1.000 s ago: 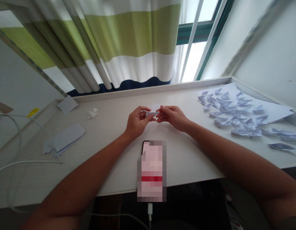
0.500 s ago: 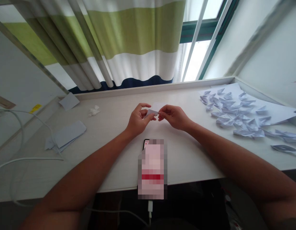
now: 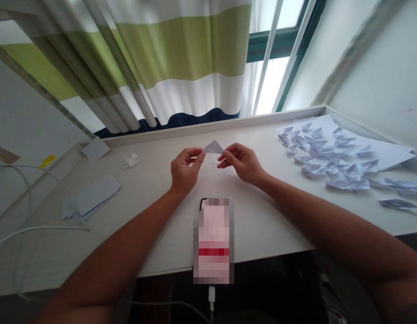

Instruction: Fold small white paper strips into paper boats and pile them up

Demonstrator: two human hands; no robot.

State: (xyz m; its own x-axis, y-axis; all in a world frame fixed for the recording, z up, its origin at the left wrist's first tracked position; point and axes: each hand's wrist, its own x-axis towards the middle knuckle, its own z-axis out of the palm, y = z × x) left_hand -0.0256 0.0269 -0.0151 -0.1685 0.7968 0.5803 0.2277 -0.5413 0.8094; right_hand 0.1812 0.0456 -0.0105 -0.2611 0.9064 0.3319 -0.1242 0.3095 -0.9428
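A small folded piece of white paper (image 3: pixel 214 147), triangular with its point upward, is held just above the desk. My left hand (image 3: pixel 187 166) pinches its left corner between thumb and fingers. At the right corner, my right hand (image 3: pixel 240 161) has its thumb and fingers closed on the paper. Below the paper, a pale patch that looks like another sheet (image 3: pixel 213 159) shows between the hands; I cannot tell whether it is part of the same piece. Nearer to me lies a phone (image 3: pixel 213 240) with a blurred-out screen.
Many folded paper boats (image 3: pixel 330 155) cover the right side of the white desk (image 3: pixel 154 225), some on flat white sheets (image 3: pixel 391 148). A stack of paper (image 3: pixel 97 195), a crumpled tissue (image 3: pixel 130 160) and a single sheet (image 3: pixel 95 148) lie left. White cables (image 3: pixel 43 228) cross the left edge.
My hands have moved apart, the left one going leftward. The paper between them has turned from a small, mostly covered piece to an upward-pointing triangle held at both corners. The view has shifted slightly.
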